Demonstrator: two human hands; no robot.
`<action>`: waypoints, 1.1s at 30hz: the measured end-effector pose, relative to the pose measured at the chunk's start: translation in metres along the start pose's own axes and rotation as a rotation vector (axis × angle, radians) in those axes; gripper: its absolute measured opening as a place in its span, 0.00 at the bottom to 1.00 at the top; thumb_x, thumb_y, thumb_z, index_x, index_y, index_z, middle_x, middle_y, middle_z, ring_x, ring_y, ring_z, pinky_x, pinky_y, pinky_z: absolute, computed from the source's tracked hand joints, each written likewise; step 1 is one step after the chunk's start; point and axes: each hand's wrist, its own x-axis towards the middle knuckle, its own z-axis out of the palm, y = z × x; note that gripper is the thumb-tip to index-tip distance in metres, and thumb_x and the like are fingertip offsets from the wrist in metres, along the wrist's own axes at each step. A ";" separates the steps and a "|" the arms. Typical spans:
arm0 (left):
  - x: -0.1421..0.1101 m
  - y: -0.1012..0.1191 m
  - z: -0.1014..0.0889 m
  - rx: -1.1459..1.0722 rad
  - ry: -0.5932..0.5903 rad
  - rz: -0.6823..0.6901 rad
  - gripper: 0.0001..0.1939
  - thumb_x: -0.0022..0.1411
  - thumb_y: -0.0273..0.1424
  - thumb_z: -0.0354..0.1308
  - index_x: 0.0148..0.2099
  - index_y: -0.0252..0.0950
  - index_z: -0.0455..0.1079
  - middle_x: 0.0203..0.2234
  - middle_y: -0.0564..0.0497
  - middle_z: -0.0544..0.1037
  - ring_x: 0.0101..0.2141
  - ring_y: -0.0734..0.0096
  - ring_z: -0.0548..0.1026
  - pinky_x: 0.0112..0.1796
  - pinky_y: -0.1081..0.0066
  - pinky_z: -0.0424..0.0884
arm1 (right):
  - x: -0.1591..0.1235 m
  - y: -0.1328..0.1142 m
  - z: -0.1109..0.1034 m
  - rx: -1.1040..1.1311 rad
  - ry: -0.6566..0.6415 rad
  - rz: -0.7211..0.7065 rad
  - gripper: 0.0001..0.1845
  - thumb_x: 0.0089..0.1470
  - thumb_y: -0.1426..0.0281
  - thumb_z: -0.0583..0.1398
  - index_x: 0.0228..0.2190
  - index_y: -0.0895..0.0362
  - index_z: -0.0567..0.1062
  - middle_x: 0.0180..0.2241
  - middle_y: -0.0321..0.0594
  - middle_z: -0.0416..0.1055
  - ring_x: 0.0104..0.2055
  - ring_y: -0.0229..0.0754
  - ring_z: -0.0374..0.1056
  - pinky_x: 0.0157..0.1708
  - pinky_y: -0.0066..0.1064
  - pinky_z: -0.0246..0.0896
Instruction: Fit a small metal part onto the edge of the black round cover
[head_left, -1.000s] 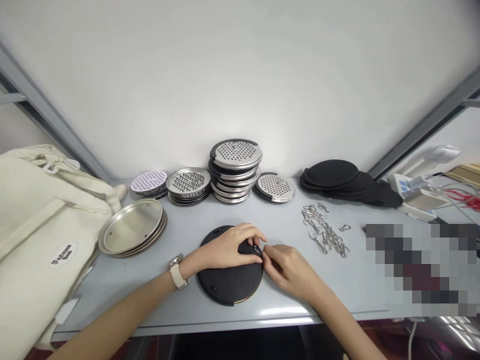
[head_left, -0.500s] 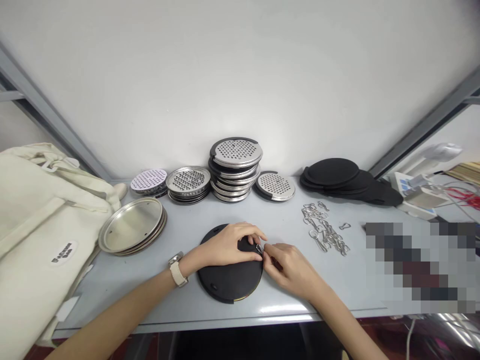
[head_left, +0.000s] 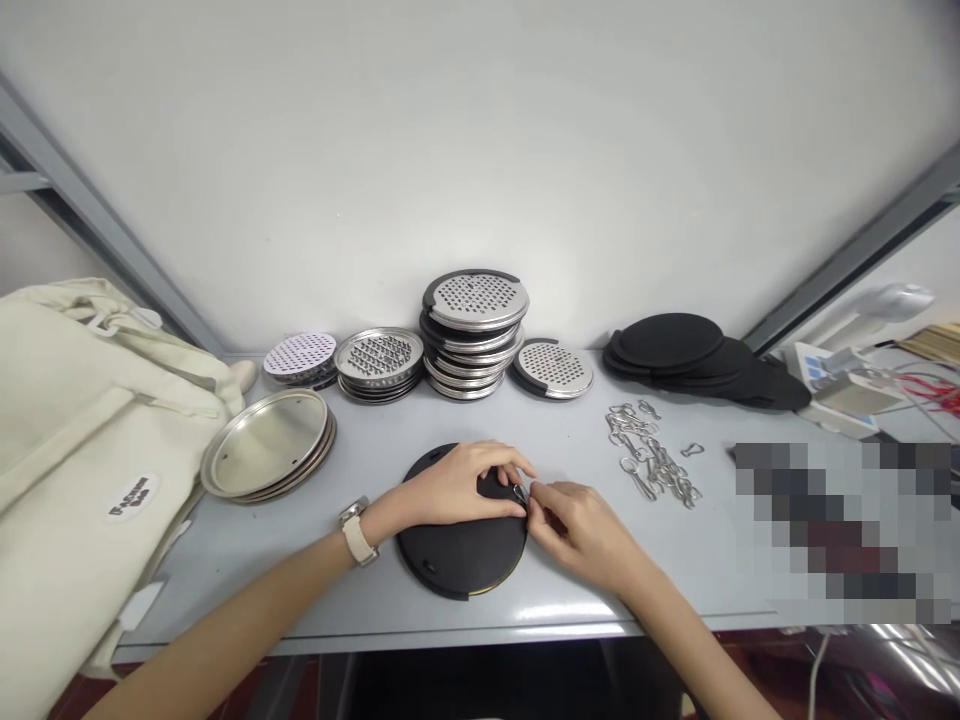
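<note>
A black round case with small holes near its edge lies flat at the front of the table. My left hand rests across its top, thumb and curled fingers closed around the right edge. Between those fingertips a small metal spring clip shows at the rim. My right hand is closed in a pinch at the same spot, its fingertips by the clip; they partly hide what they hold. Several loose metal clips are heaped to the right.
Along the wall stand a tall stack of round graters, a shorter grater stack and a single grater. Round metal plates sit left, beside a cream bag. Black round covers are piled at the back right.
Both hands keep nearly the same hold at the case's right edge, with only slight finger movement. The whole view has shifted a little.
</note>
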 end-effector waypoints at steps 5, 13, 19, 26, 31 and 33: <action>-0.001 0.001 -0.002 -0.008 -0.031 -0.006 0.19 0.54 0.29 0.64 0.49 0.39 0.69 0.38 0.51 0.75 0.38 0.71 0.73 0.43 0.71 0.69 | 0.000 -0.001 -0.001 0.012 -0.016 -0.002 0.12 0.57 0.74 0.50 0.22 0.55 0.62 0.18 0.33 0.60 0.21 0.35 0.57 0.25 0.27 0.48; 0.000 0.001 -0.004 -0.013 -0.064 0.004 0.18 0.54 0.29 0.64 0.48 0.38 0.70 0.37 0.51 0.76 0.37 0.72 0.72 0.41 0.73 0.68 | -0.002 -0.001 -0.001 0.024 -0.054 -0.005 0.13 0.58 0.74 0.50 0.22 0.55 0.62 0.18 0.33 0.61 0.21 0.35 0.57 0.25 0.27 0.48; -0.001 0.003 -0.005 0.013 -0.058 0.016 0.18 0.53 0.29 0.64 0.48 0.38 0.69 0.37 0.51 0.74 0.37 0.72 0.72 0.42 0.72 0.68 | -0.001 0.000 0.000 0.014 -0.053 -0.019 0.11 0.58 0.73 0.49 0.24 0.56 0.63 0.19 0.34 0.62 0.22 0.36 0.58 0.26 0.28 0.49; -0.001 0.002 -0.004 -0.036 -0.062 0.013 0.19 0.53 0.28 0.64 0.49 0.37 0.69 0.38 0.51 0.76 0.37 0.73 0.73 0.41 0.74 0.68 | -0.002 0.001 0.001 0.009 -0.058 -0.010 0.11 0.58 0.74 0.49 0.24 0.55 0.63 0.20 0.34 0.62 0.22 0.36 0.58 0.26 0.28 0.48; -0.001 0.001 -0.004 -0.068 -0.067 0.011 0.20 0.53 0.28 0.65 0.49 0.37 0.69 0.37 0.51 0.77 0.38 0.73 0.74 0.42 0.74 0.69 | -0.004 0.001 0.002 0.001 -0.037 -0.011 0.12 0.57 0.74 0.50 0.22 0.55 0.61 0.18 0.32 0.60 0.21 0.36 0.56 0.26 0.29 0.46; -0.001 0.001 -0.003 -0.077 -0.074 0.009 0.20 0.54 0.28 0.65 0.50 0.36 0.69 0.37 0.50 0.77 0.38 0.73 0.74 0.42 0.74 0.69 | -0.003 0.001 0.002 0.010 -0.032 -0.012 0.12 0.57 0.73 0.50 0.21 0.55 0.60 0.18 0.32 0.59 0.21 0.35 0.55 0.26 0.28 0.46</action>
